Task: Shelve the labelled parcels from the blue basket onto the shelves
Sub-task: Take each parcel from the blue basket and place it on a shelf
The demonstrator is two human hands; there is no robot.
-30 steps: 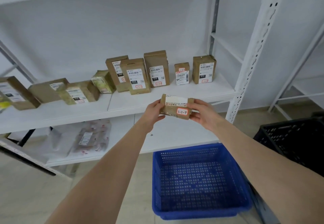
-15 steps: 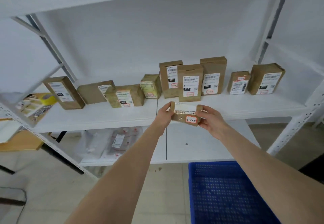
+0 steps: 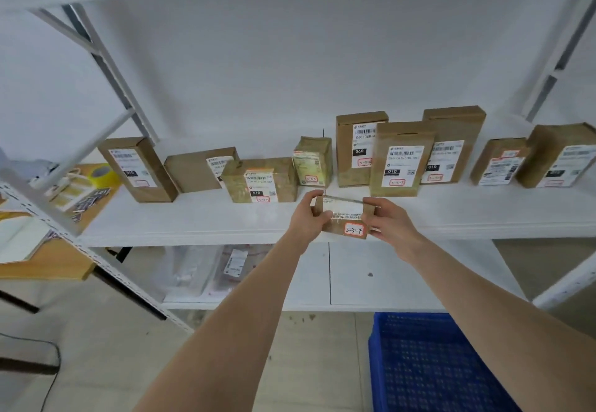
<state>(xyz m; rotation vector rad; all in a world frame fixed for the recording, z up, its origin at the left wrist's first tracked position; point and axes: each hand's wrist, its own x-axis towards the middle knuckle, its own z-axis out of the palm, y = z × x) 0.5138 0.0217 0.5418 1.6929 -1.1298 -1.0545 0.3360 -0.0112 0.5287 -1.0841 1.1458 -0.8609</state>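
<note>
Currently the left hand [image 3: 306, 215] and right hand [image 3: 388, 221] each pinch one end of a small parcel [image 3: 345, 216], long axis running left to right, held just above the front of the middle shelf [image 3: 193, 221]. Free shelf space lies directly ahead, nearer the left hand, before the standing boxes [image 3: 400, 158]. The blue basket [image 3: 429, 363] sits below right.

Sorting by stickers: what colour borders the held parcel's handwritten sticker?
The sticker has a red-orange border; head view.
</note>
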